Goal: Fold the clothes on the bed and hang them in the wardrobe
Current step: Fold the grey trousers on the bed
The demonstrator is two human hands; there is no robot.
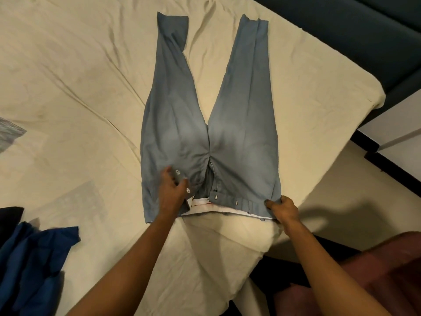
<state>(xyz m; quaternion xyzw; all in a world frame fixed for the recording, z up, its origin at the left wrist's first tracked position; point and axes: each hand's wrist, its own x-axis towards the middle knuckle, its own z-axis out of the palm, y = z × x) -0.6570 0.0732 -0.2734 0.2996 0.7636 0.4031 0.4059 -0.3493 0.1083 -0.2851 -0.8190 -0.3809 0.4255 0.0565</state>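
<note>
Grey-blue trousers [239,115] lie flat on the cream bed sheet [79,76], legs spread apart and pointing away from me, the waistband nearest me with its fly open and white lining showing. My left hand [173,190] rests on the left side of the waist with its fingers spread over the cloth. My right hand [282,209] pinches the right corner of the waistband between thumb and fingers.
A blue garment [38,258] lies crumpled at the lower left of the bed, with a dark one [10,216] beside it. The bed's corner [364,99] ends at the right, by a dark headboard [364,37] and a white cabinet [398,126].
</note>
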